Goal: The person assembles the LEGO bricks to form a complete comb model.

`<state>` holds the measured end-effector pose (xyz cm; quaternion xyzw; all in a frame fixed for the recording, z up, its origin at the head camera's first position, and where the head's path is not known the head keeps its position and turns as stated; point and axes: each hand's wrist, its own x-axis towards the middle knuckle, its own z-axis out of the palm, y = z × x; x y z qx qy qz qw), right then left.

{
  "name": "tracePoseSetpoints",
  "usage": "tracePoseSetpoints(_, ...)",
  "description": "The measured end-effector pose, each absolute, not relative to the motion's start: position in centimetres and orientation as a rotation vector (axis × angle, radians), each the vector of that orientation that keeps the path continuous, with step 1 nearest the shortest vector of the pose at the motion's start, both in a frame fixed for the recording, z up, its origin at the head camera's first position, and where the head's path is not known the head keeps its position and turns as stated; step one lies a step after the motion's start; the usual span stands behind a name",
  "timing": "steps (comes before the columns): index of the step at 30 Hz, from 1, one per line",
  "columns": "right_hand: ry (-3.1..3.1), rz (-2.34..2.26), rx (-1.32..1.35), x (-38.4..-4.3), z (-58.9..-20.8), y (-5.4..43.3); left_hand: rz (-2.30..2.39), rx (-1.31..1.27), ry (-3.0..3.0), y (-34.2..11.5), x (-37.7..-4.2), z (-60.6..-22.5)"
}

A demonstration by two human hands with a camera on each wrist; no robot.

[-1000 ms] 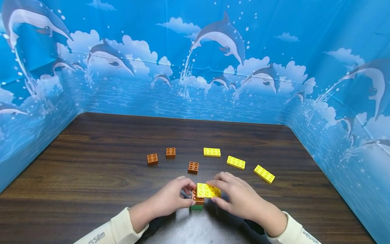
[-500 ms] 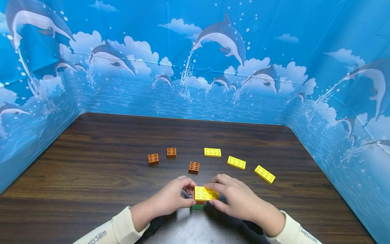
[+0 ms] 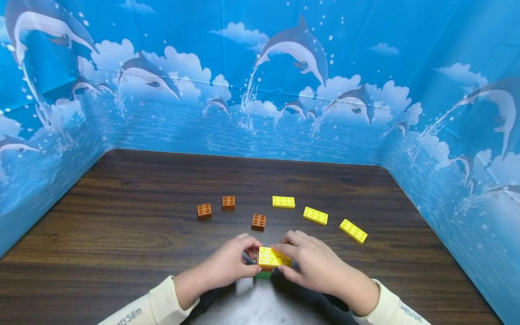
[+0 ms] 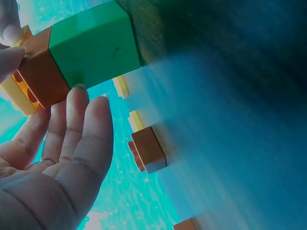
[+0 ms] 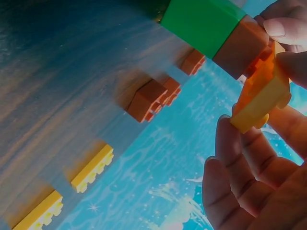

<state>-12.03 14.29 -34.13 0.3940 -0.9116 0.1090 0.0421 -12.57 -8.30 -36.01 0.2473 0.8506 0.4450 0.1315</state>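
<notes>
A small stack stands upright on the table: a green block (image 3: 263,275) below, a brown 2x2 brick (image 4: 45,72) on top of it. My left hand (image 3: 231,261) pinches the brown brick between thumb and fingers from the left. A yellow 2x4 plate (image 3: 267,256) lies over the brown brick and overhangs it to the right. My right hand (image 3: 318,264) holds the plate's right end between thumb and fingers. Seen in the right wrist view, the yellow plate (image 5: 261,98) tilts above the studs, with a gap showing on the near side. It hides most of the brown brick's top in the head view.
Behind the hands lie three loose brown bricks, the closest (image 3: 258,222) just beyond the stack. Three loose yellow plates sit farther right, one of them (image 3: 353,231) near my right hand. A dolphin-print curtain (image 3: 260,113) borders the wooden table (image 3: 134,203) at the back and sides.
Over the past second the yellow plate has shifted left and now covers more of the brown brick. My right hand moved slightly left with it; the left hand stayed almost still.
</notes>
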Motion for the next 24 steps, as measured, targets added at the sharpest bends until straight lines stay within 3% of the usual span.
tracePoseSetpoints(24, -2.787, 0.259, 1.278, -12.15, -33.19, 13.64, 1.292, 0.705, 2.444, -8.48, -12.49, -36.06)
